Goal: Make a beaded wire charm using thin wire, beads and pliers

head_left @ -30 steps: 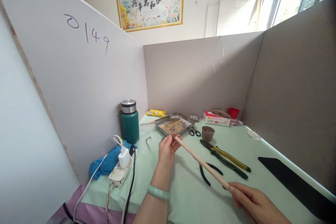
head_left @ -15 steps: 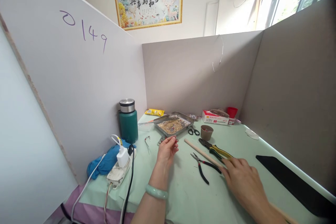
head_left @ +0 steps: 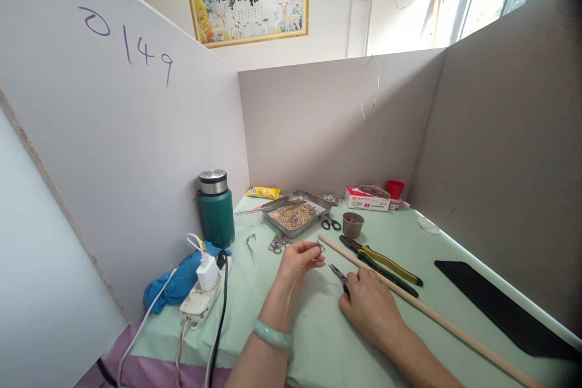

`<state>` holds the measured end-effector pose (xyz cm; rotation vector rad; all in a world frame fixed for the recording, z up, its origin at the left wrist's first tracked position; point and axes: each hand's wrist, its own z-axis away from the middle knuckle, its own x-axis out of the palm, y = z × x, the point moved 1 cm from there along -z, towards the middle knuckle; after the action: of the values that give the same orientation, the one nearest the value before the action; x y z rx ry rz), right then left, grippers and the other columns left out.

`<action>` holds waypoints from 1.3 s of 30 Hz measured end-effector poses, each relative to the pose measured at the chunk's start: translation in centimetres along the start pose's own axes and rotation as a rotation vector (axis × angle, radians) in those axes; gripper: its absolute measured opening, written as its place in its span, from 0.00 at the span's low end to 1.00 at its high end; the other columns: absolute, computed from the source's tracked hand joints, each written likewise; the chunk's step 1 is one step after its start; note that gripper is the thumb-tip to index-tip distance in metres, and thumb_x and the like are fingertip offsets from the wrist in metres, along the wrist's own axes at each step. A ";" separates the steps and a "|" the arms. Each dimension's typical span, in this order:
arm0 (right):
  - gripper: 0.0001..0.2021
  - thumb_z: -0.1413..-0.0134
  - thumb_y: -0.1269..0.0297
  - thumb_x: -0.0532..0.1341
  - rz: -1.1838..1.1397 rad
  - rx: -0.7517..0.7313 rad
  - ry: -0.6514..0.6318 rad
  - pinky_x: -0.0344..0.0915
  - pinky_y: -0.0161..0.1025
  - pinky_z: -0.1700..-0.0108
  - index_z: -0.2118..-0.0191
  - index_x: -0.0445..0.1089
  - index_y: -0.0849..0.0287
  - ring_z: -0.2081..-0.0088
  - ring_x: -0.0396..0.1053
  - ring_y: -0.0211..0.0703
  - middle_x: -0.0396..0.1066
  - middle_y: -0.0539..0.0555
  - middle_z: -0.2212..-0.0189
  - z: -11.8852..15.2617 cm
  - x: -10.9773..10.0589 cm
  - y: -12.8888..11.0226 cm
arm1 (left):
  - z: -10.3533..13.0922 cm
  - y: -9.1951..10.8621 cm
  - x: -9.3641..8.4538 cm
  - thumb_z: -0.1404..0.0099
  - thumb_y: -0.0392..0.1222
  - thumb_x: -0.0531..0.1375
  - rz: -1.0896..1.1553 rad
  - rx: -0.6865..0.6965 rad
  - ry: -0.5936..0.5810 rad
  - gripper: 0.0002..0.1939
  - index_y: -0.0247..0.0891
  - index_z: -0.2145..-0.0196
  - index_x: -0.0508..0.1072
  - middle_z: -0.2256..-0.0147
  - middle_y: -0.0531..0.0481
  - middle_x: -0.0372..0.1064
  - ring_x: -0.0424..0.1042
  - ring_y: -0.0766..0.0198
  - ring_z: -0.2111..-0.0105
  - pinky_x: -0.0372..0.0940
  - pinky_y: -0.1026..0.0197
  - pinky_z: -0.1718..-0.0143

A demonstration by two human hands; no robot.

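Left hand: pinching wire piece
Right hand: curled — grip I can't confirm
Needle-nose pliers: beneath right hand — nose aimed forward-left

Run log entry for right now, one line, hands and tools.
left hand: pinching small metal piece | right hand: on small pliers, grip unclear | wooden rod: on table beside large pliers
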<state>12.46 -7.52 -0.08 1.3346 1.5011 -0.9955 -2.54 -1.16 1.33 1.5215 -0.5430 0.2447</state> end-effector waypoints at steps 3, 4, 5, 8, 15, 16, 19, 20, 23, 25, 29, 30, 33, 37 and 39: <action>0.09 0.53 0.69 0.51 0.013 0.023 0.038 0.54 0.40 0.68 0.69 0.67 0.63 0.61 0.62 0.54 0.64 0.61 0.69 0.1 0.5 -0.5 | 0.1 0.0 0.1 0.54 0.40 0.67 -0.070 0.021 0.002 0.15 0.29 0.70 0.69 0.71 0.45 0.70 0.70 0.66 0.77 0.68 0.62 0.75; 0.09 0.52 0.69 0.50 0.006 0.028 0.044 0.53 0.39 0.69 0.69 0.67 0.63 0.62 0.63 0.52 0.64 0.60 0.69 0.1 0.7 -0.4 | 0.2 0.0 0.2 0.54 0.40 0.66 -0.096 0.023 0.004 0.15 0.29 0.70 0.69 0.70 0.44 0.70 0.70 0.65 0.76 0.67 0.62 0.76; 0.09 0.52 0.69 0.50 -0.003 0.039 0.041 0.53 0.38 0.70 0.69 0.66 0.63 0.64 0.64 0.51 0.64 0.59 0.69 0.0 0.8 -0.2 | 0.2 0.1 0.3 0.54 0.41 0.66 -0.121 0.024 0.004 0.15 0.30 0.70 0.68 0.68 0.43 0.70 0.71 0.64 0.76 0.67 0.62 0.76; 0.09 0.50 0.66 0.49 -0.030 0.088 0.020 0.51 0.37 0.73 0.68 0.65 0.61 0.69 0.65 0.46 0.63 0.57 0.69 -0.2 1.2 0.5 | 0.4 0.1 0.6 0.53 0.41 0.65 -0.167 0.044 -0.006 0.15 0.31 0.71 0.66 0.66 0.41 0.70 0.72 0.62 0.74 0.67 0.61 0.76; 0.09 0.52 0.61 0.52 -0.328 0.123 0.032 0.55 0.37 0.71 0.69 0.65 0.59 0.67 0.66 0.46 0.66 0.55 0.68 -0.2 0.8 1.1 | 0.0 -0.2 0.5 0.55 0.42 0.66 -0.191 0.094 0.021 0.16 0.31 0.72 0.66 0.75 0.48 0.68 0.70 0.63 0.76 0.68 0.59 0.74; 0.08 0.53 0.61 0.52 -0.456 0.139 0.038 0.57 0.38 0.69 0.69 0.65 0.59 0.67 0.66 0.46 0.66 0.54 0.69 -0.3 0.7 1.3 | 0.0 -0.2 0.5 0.55 0.42 0.66 -0.200 0.098 0.027 0.16 0.31 0.72 0.67 0.76 0.49 0.68 0.71 0.63 0.76 0.68 0.58 0.73; 0.16 0.49 0.56 0.48 -1.039 0.236 -0.029 0.61 0.40 0.67 0.65 0.67 0.60 0.67 0.67 0.46 0.68 0.55 0.69 -0.9 0.3 2.0 | 0.1 -0.3 0.5 0.52 0.45 0.65 -0.199 0.102 0.025 0.16 0.30 0.72 0.68 0.77 0.47 0.68 0.71 0.62 0.74 0.68 0.58 0.71; 0.20 0.46 0.54 0.45 -1.251 0.252 -0.093 0.62 0.40 0.68 0.61 0.68 0.61 0.66 0.68 0.47 0.69 0.57 0.68 -1.2 0.2 2.3 | 0.1 -0.3 0.5 0.51 0.47 0.64 -0.188 0.104 0.025 0.16 0.30 0.73 0.69 0.76 0.46 0.69 0.72 0.61 0.74 0.68 0.58 0.70; 0.26 0.43 0.51 0.38 -1.703 0.193 -0.273 0.64 0.44 0.65 0.51 0.63 0.60 0.59 0.68 0.50 0.69 0.60 0.60 -1.4 -0.1 2.8 | 0.1 -0.3 0.4 0.52 0.48 0.64 -0.168 0.097 0.041 0.17 0.30 0.74 0.68 0.77 0.46 0.68 0.72 0.60 0.73 0.68 0.58 0.70; 0.26 0.43 0.51 0.39 -1.842 0.138 -0.352 0.64 0.46 0.63 0.48 0.61 0.58 0.54 0.66 0.51 0.68 0.61 0.55 -1.2 -0.2 2.8 | 0.0 -0.3 0.4 0.54 0.46 0.66 -0.161 0.092 0.056 0.16 0.31 0.74 0.67 0.77 0.47 0.68 0.72 0.61 0.75 0.68 0.58 0.71; 0.21 0.49 0.61 0.47 -1.894 0.171 -0.558 0.65 0.44 0.62 0.53 0.65 0.64 0.54 0.66 0.50 0.67 0.64 0.54 -0.7 -0.2 1.9 | 0.1 -0.3 0.4 0.56 0.41 0.66 -0.132 0.097 0.083 0.17 0.32 0.69 0.67 0.75 0.49 0.67 0.72 0.62 0.76 0.68 0.57 0.71; 0.20 0.50 0.63 0.48 -1.886 0.187 -0.573 0.65 0.43 0.63 0.54 0.66 0.64 0.55 0.67 0.50 0.67 0.64 0.54 -0.8 -0.3 1.7 | 0.1 -0.2 0.4 0.55 0.40 0.66 -0.141 0.096 0.089 0.17 0.31 0.68 0.68 0.74 0.49 0.67 0.71 0.62 0.75 0.68 0.58 0.71; 0.20 0.51 0.62 0.48 -1.866 0.171 -0.506 0.66 0.43 0.64 0.52 0.63 0.61 0.58 0.68 0.47 0.69 0.61 0.57 -1.3 -1.0 1.2 | 0.1 -0.1 0.3 0.52 0.39 0.63 -0.203 0.103 0.113 0.13 0.30 0.68 0.70 0.73 0.47 0.67 0.70 0.65 0.75 0.67 0.62 0.73; 0.20 0.51 0.58 0.51 -1.609 0.186 -0.382 0.64 0.38 0.76 0.53 0.63 0.60 0.67 0.69 0.45 0.71 0.57 0.67 -2.1 -0.9 0.2 | -0.2 -0.1 0.2 0.53 0.39 0.62 -0.231 0.165 0.141 0.11 0.32 0.71 0.70 0.77 0.52 0.64 0.61 0.72 0.81 0.58 0.69 0.84; 0.17 0.51 0.59 0.51 -1.359 0.197 -0.225 0.62 0.36 0.75 0.59 0.68 0.62 0.73 0.67 0.42 0.70 0.54 0.73 -2.3 -0.2 -0.2 | -0.3 -0.3 0.2 0.53 0.39 0.62 -0.213 0.166 0.148 0.11 0.33 0.71 0.68 0.79 0.54 0.62 0.59 0.73 0.83 0.56 0.69 0.85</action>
<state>12.01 -5.46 0.82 0.0949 2.1227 -2.0414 -2.21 -0.95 1.18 1.6934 -0.2453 0.2393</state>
